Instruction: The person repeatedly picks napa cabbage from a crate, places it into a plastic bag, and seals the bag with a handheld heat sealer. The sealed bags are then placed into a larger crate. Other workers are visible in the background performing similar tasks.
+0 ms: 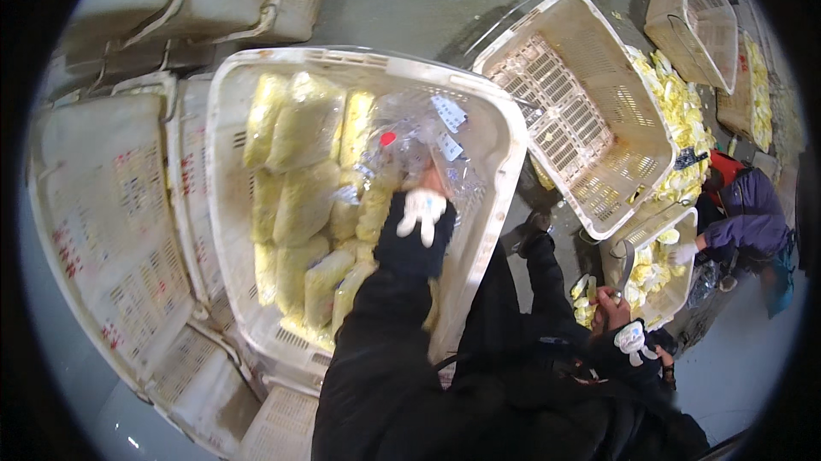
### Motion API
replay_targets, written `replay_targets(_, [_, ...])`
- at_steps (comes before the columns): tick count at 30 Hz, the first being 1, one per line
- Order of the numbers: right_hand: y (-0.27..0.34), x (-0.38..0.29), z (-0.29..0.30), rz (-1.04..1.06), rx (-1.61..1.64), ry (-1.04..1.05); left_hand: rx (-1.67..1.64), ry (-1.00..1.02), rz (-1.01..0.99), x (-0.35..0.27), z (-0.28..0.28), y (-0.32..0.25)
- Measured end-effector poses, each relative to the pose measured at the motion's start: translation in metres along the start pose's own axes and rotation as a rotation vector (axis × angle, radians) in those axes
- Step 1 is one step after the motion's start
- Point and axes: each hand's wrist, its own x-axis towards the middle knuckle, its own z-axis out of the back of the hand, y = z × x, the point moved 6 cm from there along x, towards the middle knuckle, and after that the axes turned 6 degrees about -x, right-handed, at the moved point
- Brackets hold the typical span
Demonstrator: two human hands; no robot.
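A large white plastic crate [221,217] stands before me with several clear-bagged packs of pale yellow leafy vegetable [306,201] stacked inside. My left hand [432,181] reaches into its right half, among crumpled clear plastic bags [410,121] with printed white labels [449,112]. Plastic and blur hide those fingers, so whether they grip anything is unclear. Off to the right, my right hand [612,313] is closed around the handle of a knife with a curved blade [626,272], pointing upward. A white rabbit-shaped patch shows on each dark sleeve.
A tilted white crate [571,102] with a slatted bottom adjoins the full one. Yellow cabbage leaves [680,121] pile up beyond it. A gloved co-worker [747,204] works at a crate of cut cabbage [686,268]. More crates [102,217] stand stacked at left.
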Motion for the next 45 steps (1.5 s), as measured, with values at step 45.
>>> replay_targets(45, [0.023,-0.015,-0.017,0.133,-0.186,0.123,0.27,-0.304,-0.169,-0.017,0.076,0.071])
